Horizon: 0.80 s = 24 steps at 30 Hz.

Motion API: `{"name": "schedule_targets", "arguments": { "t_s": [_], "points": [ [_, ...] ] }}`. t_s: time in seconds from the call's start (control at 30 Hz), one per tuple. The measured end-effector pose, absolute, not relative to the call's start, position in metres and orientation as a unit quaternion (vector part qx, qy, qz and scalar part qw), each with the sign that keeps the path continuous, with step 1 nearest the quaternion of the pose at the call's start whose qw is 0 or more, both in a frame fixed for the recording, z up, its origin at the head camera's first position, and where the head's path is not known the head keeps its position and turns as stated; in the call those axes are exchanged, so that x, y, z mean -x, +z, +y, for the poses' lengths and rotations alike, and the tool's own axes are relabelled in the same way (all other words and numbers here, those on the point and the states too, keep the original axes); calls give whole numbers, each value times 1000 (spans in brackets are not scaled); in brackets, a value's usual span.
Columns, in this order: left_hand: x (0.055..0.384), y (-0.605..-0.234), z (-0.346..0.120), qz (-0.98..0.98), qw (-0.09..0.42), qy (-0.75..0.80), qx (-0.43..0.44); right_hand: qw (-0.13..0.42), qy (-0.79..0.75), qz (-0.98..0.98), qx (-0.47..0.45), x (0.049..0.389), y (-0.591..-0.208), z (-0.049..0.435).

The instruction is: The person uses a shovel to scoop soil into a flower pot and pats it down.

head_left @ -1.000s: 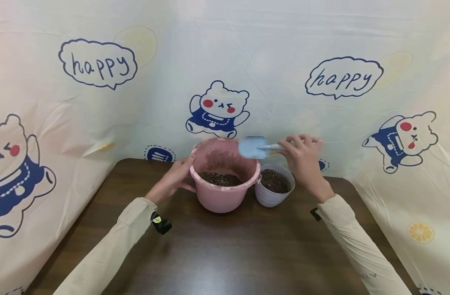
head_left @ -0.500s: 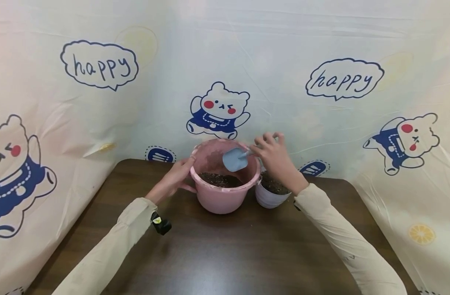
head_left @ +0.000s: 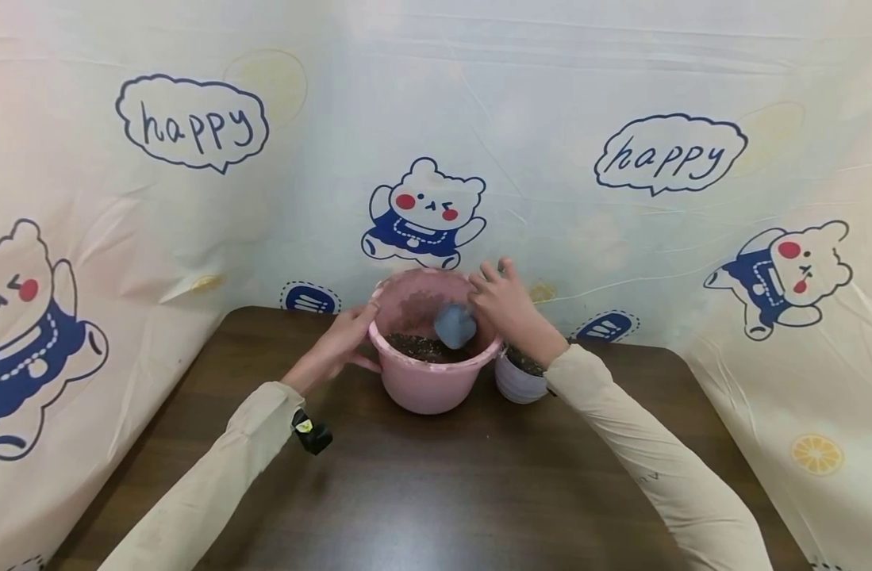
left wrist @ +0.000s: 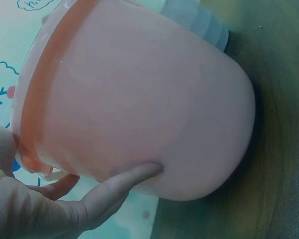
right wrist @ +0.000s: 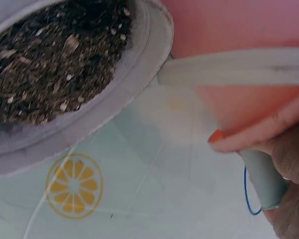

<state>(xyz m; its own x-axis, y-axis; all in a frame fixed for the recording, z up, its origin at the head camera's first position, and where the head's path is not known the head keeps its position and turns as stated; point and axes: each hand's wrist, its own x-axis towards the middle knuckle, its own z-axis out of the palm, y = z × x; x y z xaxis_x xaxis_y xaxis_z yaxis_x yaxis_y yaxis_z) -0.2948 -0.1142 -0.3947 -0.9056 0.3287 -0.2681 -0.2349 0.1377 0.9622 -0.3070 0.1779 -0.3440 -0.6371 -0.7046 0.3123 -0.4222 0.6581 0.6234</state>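
A pink bucket (head_left: 428, 388) with dark soil (head_left: 416, 347) in the bottom stands on the table. My left hand (head_left: 339, 341) grips its left rim; in the left wrist view, fingers (left wrist: 114, 191) lie along the outer wall. Over the bucket's right side, my right hand (head_left: 514, 313) holds a small blue trowel (head_left: 455, 327), its blade down inside near the soil. The trowel's light handle (right wrist: 264, 179) shows between fingers in the right wrist view. Close against the bucket's right side is a small pale pot (head_left: 519, 387) of soil, partly covered by my right wrist.
The brown wooden table (head_left: 407, 492) stretches in front of the bucket. Behind and at both sides hangs a printed curtain (head_left: 550, 95) with bears and "happy" bubbles. A black wrist camera (head_left: 313, 432) sits below the left cuff.
My right hand has moved left from above the pale pot to the bucket, and the trowel blade has lowered and tipped into it. My left hand and the bucket have stayed put.
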Motion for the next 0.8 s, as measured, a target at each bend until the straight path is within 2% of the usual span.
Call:
{"name": "schedule_targets", "arguments": {
  "t_s": [0.17, 0.37, 0.6, 0.8],
  "points": [
    [297, -393, -111, 727, 215, 651, -29, 217, -270, -886, -309, 305, -345, 164],
    [300, -391, -107, 729, 218, 648, -22, 202, -287, -874, -336, 303, -347, 151],
    [298, -390, -106, 734, 212, 645, -20, 63, -111, -915, -382, 306, -350, 152],
    [296, -391, -109, 740, 213, 638, -22, 22, -57, -916, -397, 312, -351, 153]
  ]
}}
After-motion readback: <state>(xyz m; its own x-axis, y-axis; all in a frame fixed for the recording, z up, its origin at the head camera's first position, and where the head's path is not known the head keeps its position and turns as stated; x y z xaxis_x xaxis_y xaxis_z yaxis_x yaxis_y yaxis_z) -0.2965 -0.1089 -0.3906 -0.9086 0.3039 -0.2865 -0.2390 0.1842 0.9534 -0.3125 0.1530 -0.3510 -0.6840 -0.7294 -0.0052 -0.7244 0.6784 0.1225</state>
